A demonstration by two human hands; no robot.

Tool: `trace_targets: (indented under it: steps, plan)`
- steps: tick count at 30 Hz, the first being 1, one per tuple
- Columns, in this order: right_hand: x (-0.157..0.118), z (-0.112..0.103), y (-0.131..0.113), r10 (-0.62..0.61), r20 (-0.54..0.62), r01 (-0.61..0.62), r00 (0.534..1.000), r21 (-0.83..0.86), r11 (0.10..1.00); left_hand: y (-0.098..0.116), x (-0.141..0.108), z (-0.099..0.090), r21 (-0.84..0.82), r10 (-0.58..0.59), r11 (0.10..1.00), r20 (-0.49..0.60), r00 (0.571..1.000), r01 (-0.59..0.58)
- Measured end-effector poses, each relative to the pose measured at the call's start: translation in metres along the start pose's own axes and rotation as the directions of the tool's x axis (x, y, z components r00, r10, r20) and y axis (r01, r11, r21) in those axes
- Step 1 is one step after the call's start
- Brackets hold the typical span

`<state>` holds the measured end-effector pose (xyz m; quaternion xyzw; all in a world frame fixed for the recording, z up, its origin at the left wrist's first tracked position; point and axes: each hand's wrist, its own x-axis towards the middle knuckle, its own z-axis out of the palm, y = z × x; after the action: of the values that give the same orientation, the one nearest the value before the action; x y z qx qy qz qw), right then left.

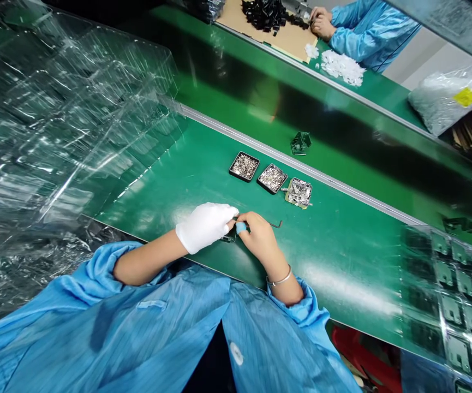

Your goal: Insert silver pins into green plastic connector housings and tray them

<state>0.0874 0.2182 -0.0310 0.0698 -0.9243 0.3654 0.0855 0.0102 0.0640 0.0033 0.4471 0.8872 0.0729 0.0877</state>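
My left hand [209, 225], in a white glove with bare fingertips showing, is closed over a small dark part [229, 237] just above the near side of the green table [186, 180]. Most of that part is hidden beneath the fingers. My right hand [259, 234], with a blue wrap on one finger, meets the left fingertips in a pinch; whatever lies between its fingers is too small to name. A thin L-shaped hex key [277, 224] shows beside the right hand. Beyond the hands are trays of small metal pieces: a left tray [244, 166], a middle tray [272, 178] and a right tray [299, 192].
Clear plastic trays [76, 109] are piled high at left. On the right, a blister tray [456, 295] holds several dark parts. A metal rail [301, 164] edges the table beneath a glossy green panel [236, 82]. Across it, a co-worker's hands [321, 23] work near black pieces [266, 15].
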Motion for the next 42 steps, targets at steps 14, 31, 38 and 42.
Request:
trace_targets:
  steps: [14, 31, 38, 42]
  plan:
    - [0.001, -0.002, 0.003, 0.161, -0.020, -0.160, 0.987, 0.054, 0.986, -0.008, 0.001, 0.001, -0.265, -0.066, 0.963, -0.080, 0.995, 0.043]
    - [0.002, -0.011, 0.047, 0.303, -0.037, -0.301, 0.952, -0.280, 0.912, -0.031, -0.018, 0.044, -0.543, -0.086, 0.840, -0.152, 0.985, -0.011]
    - [-0.004, -0.007, 0.046, 0.110, 0.085, -0.112, 0.990, 0.024, 0.993, -0.035, -0.016, 0.058, -0.558, -0.109, 0.830, -0.168, 0.980, -0.003]
    - [-0.003, 0.001, 0.042, 0.106, 0.111, -0.098, 0.988, -0.077, 0.992, -0.036, -0.015, 0.060, -0.547, -0.090, 0.837, -0.181, 0.979, -0.024]
